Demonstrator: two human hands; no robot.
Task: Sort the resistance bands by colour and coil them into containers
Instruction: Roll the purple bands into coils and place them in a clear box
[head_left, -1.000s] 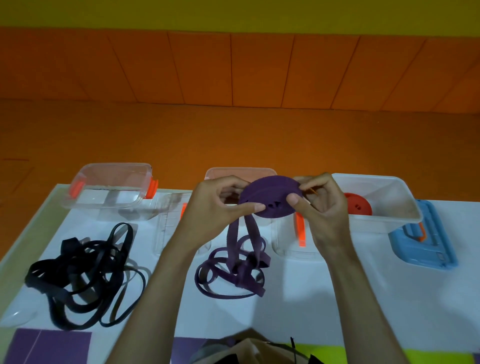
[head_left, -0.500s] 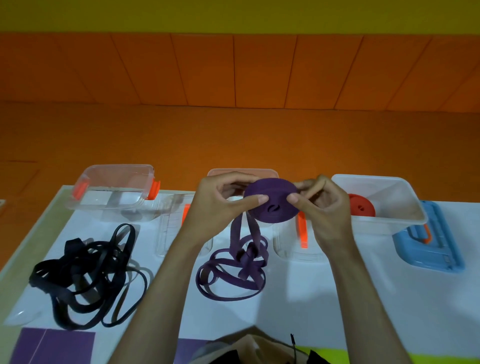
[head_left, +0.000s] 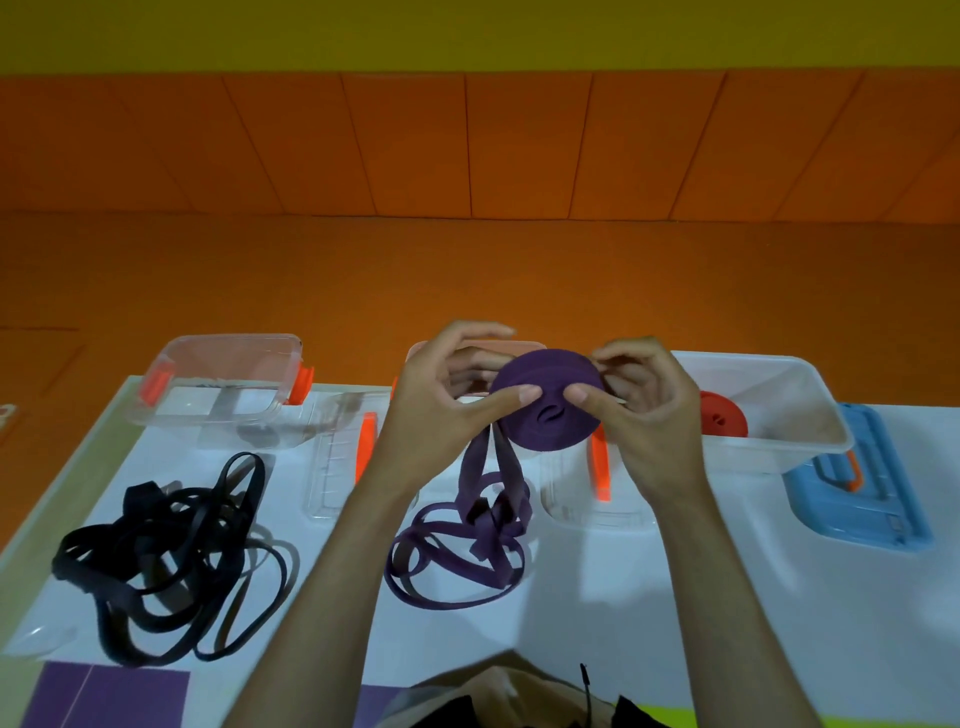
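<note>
purple band wound into a flat coil (head_left: 550, 374) is held up above the worktop (head_left: 675, 597) between both hands. the left grip (head_left: 441, 400) pinches it, thumb on the near face and fingers curled behind. the right grip (head_left: 644, 410) does likewise from the other side. two strands hang from the coil's underside to a loose purple tangle (head_left: 457, 540) lying on the worktop below.

the band looks light, soft and floppy, with a rubbery face that should not slip much. the coil seems to have no stiffness of its own and would likely spring loose if let go. it is best held as now, squeezing the flat faces near the centre while the slack feeds in along the edge.

black bands (head_left: 166, 561) lie unsorted at left. a red coil (head_left: 722, 415) sits in the white container (head_left: 810, 410).
</note>
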